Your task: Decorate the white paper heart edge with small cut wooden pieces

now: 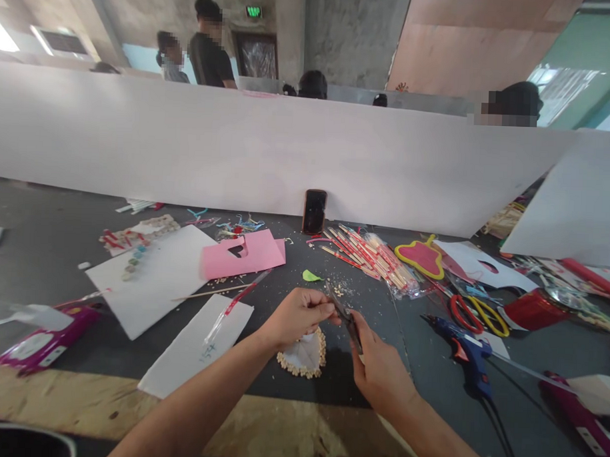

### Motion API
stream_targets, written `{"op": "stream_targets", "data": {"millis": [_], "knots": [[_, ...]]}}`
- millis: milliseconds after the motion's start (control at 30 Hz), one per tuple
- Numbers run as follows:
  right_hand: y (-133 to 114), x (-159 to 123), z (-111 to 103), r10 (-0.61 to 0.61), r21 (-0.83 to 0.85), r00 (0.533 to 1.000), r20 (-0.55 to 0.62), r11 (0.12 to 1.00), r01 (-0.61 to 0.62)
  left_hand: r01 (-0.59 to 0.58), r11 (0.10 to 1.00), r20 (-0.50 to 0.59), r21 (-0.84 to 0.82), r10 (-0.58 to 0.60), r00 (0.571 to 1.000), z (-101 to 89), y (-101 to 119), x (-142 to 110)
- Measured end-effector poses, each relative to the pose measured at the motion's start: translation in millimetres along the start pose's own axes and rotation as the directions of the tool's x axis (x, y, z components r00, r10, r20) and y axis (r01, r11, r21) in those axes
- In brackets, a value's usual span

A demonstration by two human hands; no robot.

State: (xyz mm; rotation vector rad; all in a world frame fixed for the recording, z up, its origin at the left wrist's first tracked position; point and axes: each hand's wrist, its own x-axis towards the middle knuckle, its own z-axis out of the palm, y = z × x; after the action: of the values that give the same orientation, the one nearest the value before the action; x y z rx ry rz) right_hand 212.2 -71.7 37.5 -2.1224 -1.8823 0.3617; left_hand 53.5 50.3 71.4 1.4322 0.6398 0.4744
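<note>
My right hand (377,364) is wrapped round the handles of a dark metal tool (352,325) that looks like pliers or cutters. Its tip reaches up to the fingers of my left hand (302,318). That hand is closed in a pinch, and whatever lies between its fingertips is too small to make out. Just below both hands lies a white rounded piece (301,354) edged with small beige bits, partly hidden by my left hand. Beyond the tool, crumbs and small beige bits (339,290) are scattered on the dark table, next to a green leaf-shaped piece (312,276).
Red-wrapped chopsticks (369,257) lie at centre right. A blue glue gun (463,354), red-handled scissors (466,314) and a red can (535,308) stand to the right. Pink card (244,254) and white board (198,348) lie left. A phone (314,211) leans against the white partition (212,145).
</note>
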Motion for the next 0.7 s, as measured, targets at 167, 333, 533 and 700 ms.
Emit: {"op": "stream_targets", "data": {"millis": [167,333,533,700], "knots": [[9.4,3.6,-11.4,0.038,0.04,0.999,-0.01,0.999,-0.037,-0.031,0.979,-0.077,0.2,0.048,0.996,-10.6,1.3,1.8],[39.7,18.4,-26.8,0.21,-0.135,0.977,-0.027,0.968,-0.211,-0.07,0.986,-0.13,0.152,0.091,0.987,-22.5,7.2,0.9],[76.2,23.4,-28.2,0.246,-0.392,0.967,-0.064,0.885,-0.252,-0.105,0.987,-0.076,0.122,0.115,0.99,-27.6,13.5,-1.0],[84.1,33.2,-40.4,0.157,-0.42,0.987,-0.023,0.895,-0.152,-0.094,0.985,-0.064,0.147,0.104,0.992,-39.4,17.6,0.0]]}}
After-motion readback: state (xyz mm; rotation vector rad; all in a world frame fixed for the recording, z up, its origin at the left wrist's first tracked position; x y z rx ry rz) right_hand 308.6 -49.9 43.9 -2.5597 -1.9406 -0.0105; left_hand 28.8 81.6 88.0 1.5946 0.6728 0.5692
